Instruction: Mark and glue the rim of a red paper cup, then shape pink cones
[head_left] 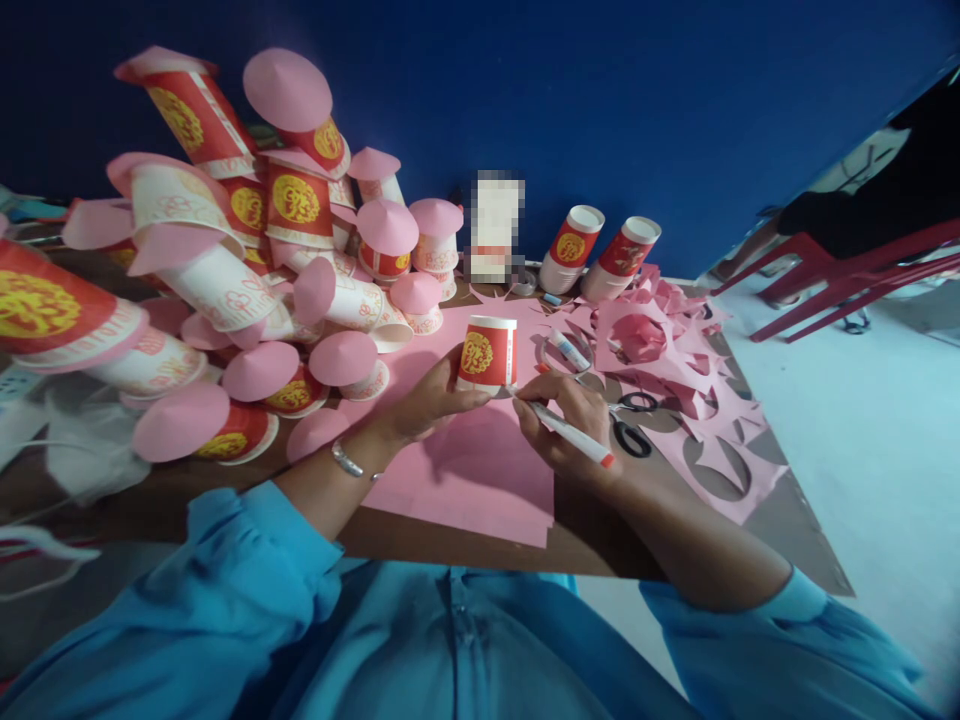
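- Head view: a cup is being held upright by the left hand, whose fingers are being bent round its left side and whose thumb is being laid along its base.
- A white pen with a red end is being gripped by the right hand, the fingers being curled closely round it.
- The pen is being pointed at the cup's lower right edge; whether contact is being made cannot be told.
- Pink paper is being overhung by the cup and is being carried by the brown table.
- On the left wrist a bracelet is being worn.
- Just beside the right hand, scissors are being shown by their black handles.
- Beyond the right hand, glue is being left lying near the scraps, by which the table's right part is being covered.
- Near the blue wall, two stacks of cups are being stood side by side, both tilted.
- At the left, many red or white cups are being topped by pink cones; they are being heaped together, several tilted.
- At the far right, a red chair is being partly hidden by a person in dark clothes.
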